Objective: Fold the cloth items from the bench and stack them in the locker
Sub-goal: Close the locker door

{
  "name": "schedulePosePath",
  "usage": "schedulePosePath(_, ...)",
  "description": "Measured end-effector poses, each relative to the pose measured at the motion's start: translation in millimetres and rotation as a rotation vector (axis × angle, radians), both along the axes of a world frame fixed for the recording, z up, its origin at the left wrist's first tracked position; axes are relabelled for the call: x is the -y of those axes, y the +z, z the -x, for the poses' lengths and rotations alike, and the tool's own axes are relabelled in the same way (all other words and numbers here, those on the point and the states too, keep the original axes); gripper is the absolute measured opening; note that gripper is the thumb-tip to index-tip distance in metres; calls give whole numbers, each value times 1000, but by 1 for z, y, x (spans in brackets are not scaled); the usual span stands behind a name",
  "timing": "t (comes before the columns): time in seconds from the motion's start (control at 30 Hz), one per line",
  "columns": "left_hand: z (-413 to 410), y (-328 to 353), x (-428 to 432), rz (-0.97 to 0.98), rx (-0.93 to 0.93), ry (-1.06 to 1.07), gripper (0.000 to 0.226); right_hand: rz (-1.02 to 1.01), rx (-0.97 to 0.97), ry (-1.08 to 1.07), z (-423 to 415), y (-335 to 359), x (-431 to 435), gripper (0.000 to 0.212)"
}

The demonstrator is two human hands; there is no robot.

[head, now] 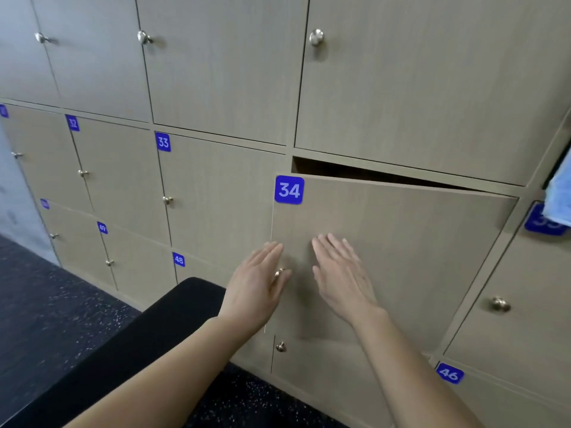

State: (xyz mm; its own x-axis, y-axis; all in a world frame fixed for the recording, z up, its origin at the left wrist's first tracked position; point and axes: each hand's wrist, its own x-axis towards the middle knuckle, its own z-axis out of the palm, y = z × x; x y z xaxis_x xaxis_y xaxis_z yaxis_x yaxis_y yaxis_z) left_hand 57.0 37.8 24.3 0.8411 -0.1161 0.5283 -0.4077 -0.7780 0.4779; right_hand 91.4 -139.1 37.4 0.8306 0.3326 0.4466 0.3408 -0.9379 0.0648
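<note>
Blue square number labels on tan wood-grain lockers, white digits: "34" [289,189] at centre, "33" [163,142] at 10 o'clock from it, "32" [73,122] further out at 10, "49" [102,227] at 9, "48" [179,260] at 8, "46" [449,373] at 5. Other labels too blurred or covered to read. The locker door [401,257] marked 34 stands ajar: dark gap along its top edge, left edge proud of the frame. Left hand [256,285] is at that left edge, fingers straight and together, holding nothing; small brass knob [279,271] shows just at its thumb side, contact unclear. Right hand [343,279], just at 3 o'clock of the left, lies flat against the door face, fingers straight and slightly spread, holding nothing. Pale blue cloth [559,199] hangs at the far 3 o'clock edge of view, partly covering another blue label. Black padded worktop [154,335] runs in from 7 o'clock, under the left forearm. Dark speckled floor [46,304] at 8.
</note>
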Motion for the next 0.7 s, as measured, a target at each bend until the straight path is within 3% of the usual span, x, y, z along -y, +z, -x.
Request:
schedulePosePath(0.2, -75, 7, -2, -74, -19, -70, 54, 17, 114, -58, -49, -5, 6, 48)
schedulePosePath(0.33, -128, 9, -5, -122, -68, -132, 60, 44, 150, -78, -80, -10, 11, 56)
schedulePosePath(0.43, -162, 20, -5, -149, -89, -172, 73, 79, 127, -116, -96, -8, 11, 62)
schedulePosePath(0.63, -185, 59, 0, -157, -176, -233, 78, 145, 56, -149, -112, 13, 13, 53)
schedulePosePath(0.7, -185, 78, -1, -161, -206, -243, 78, 134, -23, -176, -109, 26, 9, 61)
